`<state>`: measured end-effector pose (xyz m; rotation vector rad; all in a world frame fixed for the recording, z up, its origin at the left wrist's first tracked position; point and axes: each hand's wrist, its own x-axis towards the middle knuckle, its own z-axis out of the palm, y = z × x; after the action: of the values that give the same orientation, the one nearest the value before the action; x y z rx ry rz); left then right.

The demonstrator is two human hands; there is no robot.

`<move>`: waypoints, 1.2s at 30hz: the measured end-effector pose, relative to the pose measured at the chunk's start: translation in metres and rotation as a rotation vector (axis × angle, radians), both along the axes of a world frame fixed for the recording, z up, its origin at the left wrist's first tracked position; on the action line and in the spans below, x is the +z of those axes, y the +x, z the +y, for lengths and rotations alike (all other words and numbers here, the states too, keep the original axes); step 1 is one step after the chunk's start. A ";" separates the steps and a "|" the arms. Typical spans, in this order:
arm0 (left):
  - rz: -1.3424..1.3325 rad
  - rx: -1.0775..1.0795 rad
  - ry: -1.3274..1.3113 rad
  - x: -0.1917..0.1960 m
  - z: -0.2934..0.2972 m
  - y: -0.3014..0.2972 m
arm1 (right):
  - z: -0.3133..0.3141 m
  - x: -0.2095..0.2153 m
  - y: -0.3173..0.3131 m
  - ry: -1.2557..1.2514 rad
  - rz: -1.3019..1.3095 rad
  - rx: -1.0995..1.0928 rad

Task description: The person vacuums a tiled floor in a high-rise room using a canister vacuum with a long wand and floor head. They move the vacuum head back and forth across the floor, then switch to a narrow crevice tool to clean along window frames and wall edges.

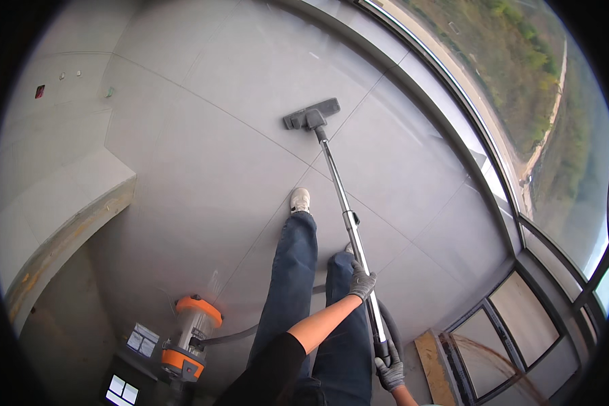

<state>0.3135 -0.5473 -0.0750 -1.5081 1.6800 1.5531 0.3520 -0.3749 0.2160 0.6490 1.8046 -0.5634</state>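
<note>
I hold a vacuum cleaner wand (339, 181), a long chrome tube that slants up and away from me. My left hand (362, 281), in a grey glove, is closed around the middle of the tube. Lower down, my right hand (389, 374), gloved too, grips the dark handle end where the hose (390, 323) joins. The dark floor head (312, 116) rests flat on the large grey floor tiles (230, 155), beyond my feet. Behind me to the left stands the orange and silver vacuum canister (195, 331); its hose runs behind my legs.
A long window (501, 81) with a low sill curves along the right side. Framed panels (501, 331) and a wooden board (432, 365) are at the lower right. A raised ledge (68, 233) with a rough edge juts out at the left. My shoe (300, 201) is near the wand.
</note>
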 end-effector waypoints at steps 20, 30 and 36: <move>0.002 0.494 -0.008 -0.105 -0.152 -0.110 | -0.111 -0.132 -0.105 -0.392 0.123 0.167; -0.210 0.600 0.556 0.070 0.315 0.040 | 0.267 0.052 -0.033 0.117 -0.093 0.168; -0.141 0.921 0.727 0.059 0.301 0.014 | 0.223 0.054 -0.083 0.152 -0.045 -1.062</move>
<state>0.3273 -0.2468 -0.0163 -1.9470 0.1762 2.0631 0.2685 -0.1518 0.2698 1.7251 1.3529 -1.0831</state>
